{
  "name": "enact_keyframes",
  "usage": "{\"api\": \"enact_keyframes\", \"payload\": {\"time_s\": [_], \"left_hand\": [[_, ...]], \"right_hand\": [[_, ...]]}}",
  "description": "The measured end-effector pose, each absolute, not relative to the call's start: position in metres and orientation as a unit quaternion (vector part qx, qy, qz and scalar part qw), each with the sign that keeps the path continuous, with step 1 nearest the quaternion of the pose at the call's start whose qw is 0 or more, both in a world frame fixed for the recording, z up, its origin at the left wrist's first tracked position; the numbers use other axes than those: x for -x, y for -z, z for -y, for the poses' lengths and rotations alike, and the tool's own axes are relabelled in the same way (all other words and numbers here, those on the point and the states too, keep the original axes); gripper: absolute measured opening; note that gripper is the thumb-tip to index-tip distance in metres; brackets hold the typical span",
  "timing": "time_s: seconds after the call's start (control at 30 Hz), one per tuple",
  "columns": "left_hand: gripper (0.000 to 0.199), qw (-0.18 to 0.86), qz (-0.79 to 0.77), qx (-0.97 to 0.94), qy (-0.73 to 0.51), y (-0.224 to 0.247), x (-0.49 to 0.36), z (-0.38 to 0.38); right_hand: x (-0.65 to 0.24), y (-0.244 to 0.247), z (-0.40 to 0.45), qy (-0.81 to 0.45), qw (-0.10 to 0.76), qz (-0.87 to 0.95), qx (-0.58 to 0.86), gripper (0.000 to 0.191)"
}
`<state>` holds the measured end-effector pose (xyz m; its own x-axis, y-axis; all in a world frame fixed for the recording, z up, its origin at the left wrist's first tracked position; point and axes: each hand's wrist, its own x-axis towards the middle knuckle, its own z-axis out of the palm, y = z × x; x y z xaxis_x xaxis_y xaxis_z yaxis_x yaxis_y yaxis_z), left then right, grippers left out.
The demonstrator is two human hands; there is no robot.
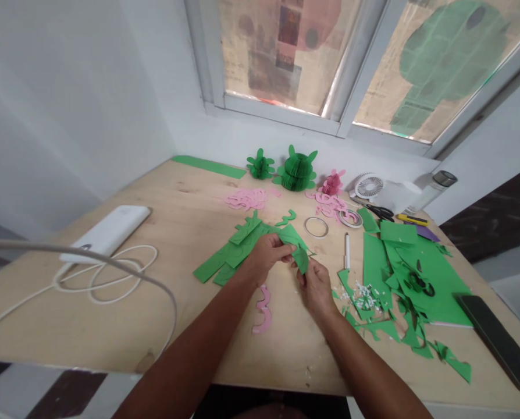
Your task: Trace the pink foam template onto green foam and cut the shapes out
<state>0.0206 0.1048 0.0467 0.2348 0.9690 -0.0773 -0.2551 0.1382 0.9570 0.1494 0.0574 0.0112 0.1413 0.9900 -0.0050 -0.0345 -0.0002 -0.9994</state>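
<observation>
My left hand point(271, 254) pinches a piece of green paper point(301, 259) over the middle of the table. Its partner, my right hand point(316, 282), grips the lower right edge of that same piece. Green paper strips point(234, 253) lie in a loose stack beside my left hand, partly under it. Just beyond the hands is a small wavy green cutout point(287, 217). A pink cutout shaped like a 3 point(263, 311) rests between my forearms. Whether the held paper is folded or layered, I cannot tell.
Green scraps point(410, 326), green sheets point(447, 279) and a white pen point(347, 251) lie right. Pink cutouts point(246, 199) and honeycomb paper figures point(298, 171) are farther back. A white power bank point(111, 230) with a looping cable point(98, 285) is left; a phone point(499, 343) lies far right.
</observation>
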Motion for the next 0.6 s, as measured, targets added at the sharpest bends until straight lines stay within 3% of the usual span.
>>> {"api": "enact_keyframes", "payload": {"time_s": [0.6], "left_hand": [[0.022, 0.61, -0.428, -0.45, -0.492, -0.0521, -0.0219, -0.1026]], "right_hand": [[-0.1511, -0.0061, -0.0593, -0.481, 0.539, 0.455, 0.521, 0.054]]}}
